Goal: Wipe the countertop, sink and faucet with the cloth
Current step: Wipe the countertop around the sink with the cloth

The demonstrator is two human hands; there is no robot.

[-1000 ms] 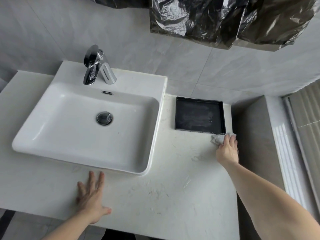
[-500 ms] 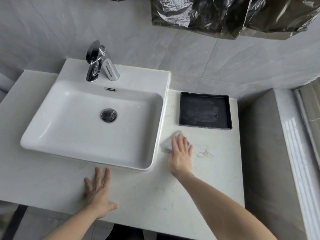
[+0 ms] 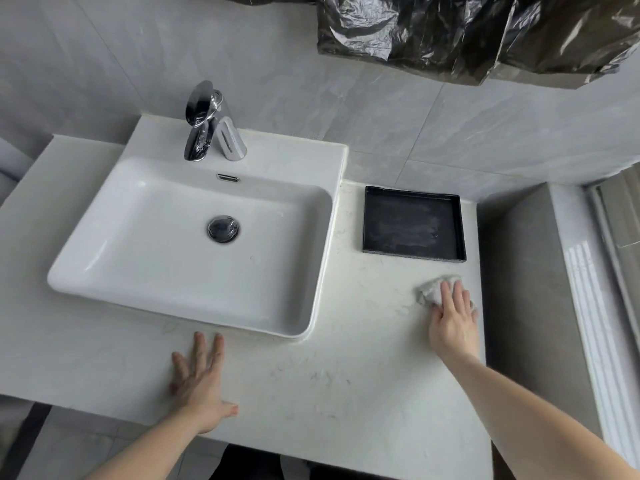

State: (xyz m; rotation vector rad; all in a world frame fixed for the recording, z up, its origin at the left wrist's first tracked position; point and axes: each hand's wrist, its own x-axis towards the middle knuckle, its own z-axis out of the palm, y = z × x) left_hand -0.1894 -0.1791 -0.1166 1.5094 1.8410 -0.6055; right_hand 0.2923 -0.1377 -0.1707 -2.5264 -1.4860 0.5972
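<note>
The crumpled pale grey cloth (image 3: 433,289) lies on the white worktop (image 3: 346,375) below the black tray (image 3: 414,223), pressed under the flat-fingered right hand (image 3: 452,320). The left hand (image 3: 199,379) rests flat, fingers spread, before the sink (image 3: 194,244).

The sink (image 3: 194,244) is sitting on the countertop (image 3: 346,368), with the faucet (image 3: 211,126) standing behind its basin. Right of the sink, a tray (image 3: 414,223) is lying, a hand-pressed cloth (image 3: 433,289) lying before it.
</note>
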